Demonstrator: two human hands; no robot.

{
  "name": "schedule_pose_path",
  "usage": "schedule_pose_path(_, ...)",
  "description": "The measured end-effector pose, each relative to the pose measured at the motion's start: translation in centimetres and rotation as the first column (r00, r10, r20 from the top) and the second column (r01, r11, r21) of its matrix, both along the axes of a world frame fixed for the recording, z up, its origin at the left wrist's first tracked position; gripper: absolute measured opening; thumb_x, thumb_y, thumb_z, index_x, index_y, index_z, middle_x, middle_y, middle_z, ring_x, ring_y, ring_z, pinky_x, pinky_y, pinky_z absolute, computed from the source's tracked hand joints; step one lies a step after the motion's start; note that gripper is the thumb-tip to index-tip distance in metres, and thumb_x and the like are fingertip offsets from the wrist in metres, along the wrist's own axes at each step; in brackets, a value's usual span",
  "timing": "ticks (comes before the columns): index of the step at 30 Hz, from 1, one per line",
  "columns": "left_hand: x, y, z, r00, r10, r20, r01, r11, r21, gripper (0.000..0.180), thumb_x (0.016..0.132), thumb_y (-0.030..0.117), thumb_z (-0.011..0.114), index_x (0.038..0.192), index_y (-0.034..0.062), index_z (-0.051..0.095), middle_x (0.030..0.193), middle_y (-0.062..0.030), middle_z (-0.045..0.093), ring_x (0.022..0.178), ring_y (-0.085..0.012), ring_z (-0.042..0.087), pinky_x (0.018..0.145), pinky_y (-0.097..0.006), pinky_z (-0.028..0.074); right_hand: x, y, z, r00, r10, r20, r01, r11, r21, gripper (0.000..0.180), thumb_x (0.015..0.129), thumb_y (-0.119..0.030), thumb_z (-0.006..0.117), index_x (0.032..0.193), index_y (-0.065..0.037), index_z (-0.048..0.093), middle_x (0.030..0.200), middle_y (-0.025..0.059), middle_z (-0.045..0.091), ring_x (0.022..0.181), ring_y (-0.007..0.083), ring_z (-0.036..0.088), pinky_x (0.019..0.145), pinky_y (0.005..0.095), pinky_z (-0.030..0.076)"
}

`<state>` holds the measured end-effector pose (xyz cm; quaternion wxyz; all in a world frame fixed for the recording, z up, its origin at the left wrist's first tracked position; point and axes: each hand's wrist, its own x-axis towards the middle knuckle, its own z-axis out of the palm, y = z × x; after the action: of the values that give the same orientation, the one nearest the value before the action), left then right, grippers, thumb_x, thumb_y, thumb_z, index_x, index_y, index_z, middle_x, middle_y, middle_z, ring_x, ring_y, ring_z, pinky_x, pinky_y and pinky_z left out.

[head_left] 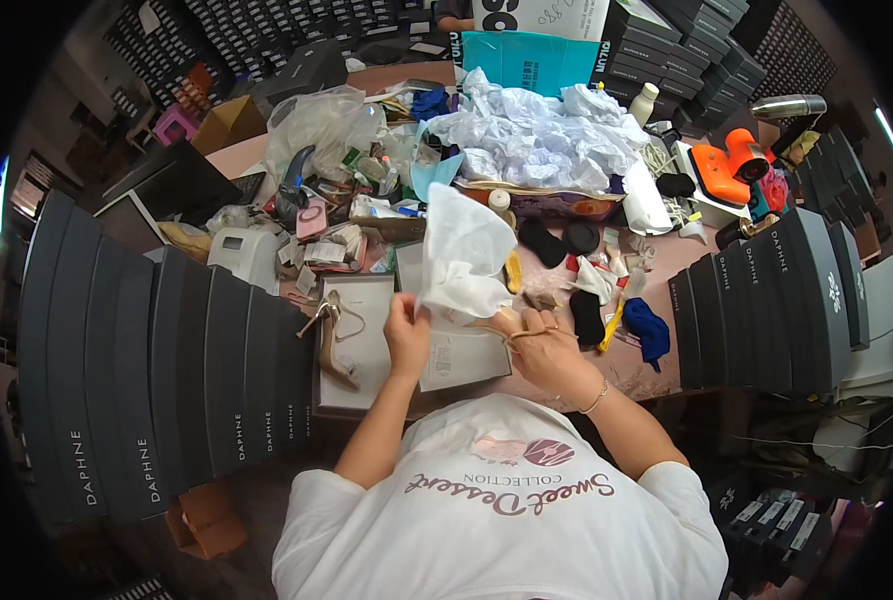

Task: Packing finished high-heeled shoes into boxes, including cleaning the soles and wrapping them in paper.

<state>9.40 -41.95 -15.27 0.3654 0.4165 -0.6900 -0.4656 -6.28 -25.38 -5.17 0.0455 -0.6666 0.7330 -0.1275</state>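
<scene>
**Head view: tissue paper and one heeled sandal held over an open shoebox**

Head camera footage shows two bare hands at the near edge of a crowded table point(667, 262). A sheet of white tissue paper point(464, 250) is pinched at its lower edge by the left hand point(408, 335), fingers closed on it, so that the sheet is lifted above the table. A beige strappy sandal point(497, 322) is gripped by the right hand point(545, 350), with thin straps looped across the fingers; most of the shoe is hidden behind hand and paper. Just left of the left hand, one open shoebox point(362, 345) lies at the near edge, and one second beige high-heeled sandal point(332, 335) is laid on its left side. One printed paper sheet point(464, 358) rests under both hands. A heap of crumpled white tissue point(537, 135) is piled toward the far edge. Two rows of dark shoeboxes are stacked on edge: one row at the left point(157, 370), one at the right point(767, 300). One orange device point(727, 165) sits at the far right corner.
</scene>
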Motion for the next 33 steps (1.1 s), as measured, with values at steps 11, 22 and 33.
schedule_pose_path(11, 2.0, 1.9, 1.9, 0.936, -0.201, 0.290, 0.264, 0.944, -0.199, 0.019, 0.080, 0.006, 0.062, 0.098, 0.0002, 0.057, 0.092, -0.0152, 0.058, 0.080, -0.0316, 0.059, 0.069, -0.037, 0.047, 0.7, -2.8, -0.5, 0.942, 0.116, 0.316, -0.250, 0.869, 0.428, 0.040, 0.077, -0.019, 0.057, 0.110, 0.003, 0.049, 0.081, 0.0194, 0.065, 0.074, 0.0310, 0.065, 0.064, 0.0422, 0.051)
schedule_pose_path(22, 2.9, -2.7, 6.4, 0.919, -0.202, 0.340, 0.350, 0.815, -0.463, 0.020, 0.079, 0.002, 0.059, 0.098, 0.0012, 0.064, 0.087, -0.0155, 0.059, 0.080, -0.0356, 0.060, 0.070, -0.041, 0.048, -1.2, -2.2, -7.5, -0.859, -0.221, 0.461, -0.197, 0.975, 0.099, 0.061, 0.091, -0.032, 0.046, 0.143, -0.005, 0.028, 0.126, 0.0254, 0.049, 0.071, 0.0218, 0.058, 0.056, 0.0292, 0.054)
schedule_pose_path(33, -0.1, 1.0, 9.3, 0.920, -0.363, 0.146, 0.391, 0.867, -0.308, 0.024, 0.080, 0.000, 0.059, 0.103, 0.0018, 0.065, 0.081, -0.0138, 0.059, 0.070, -0.0306, 0.060, 0.062, -0.036, 0.048, -1.3, -1.1, -6.4, -0.851, -0.214, 0.479, -0.249, 0.969, -0.009, 0.063, 0.089, -0.032, 0.049, 0.142, -0.004, 0.029, 0.129, 0.0259, 0.047, 0.070, 0.0250, 0.059, 0.058, 0.0300, 0.053)
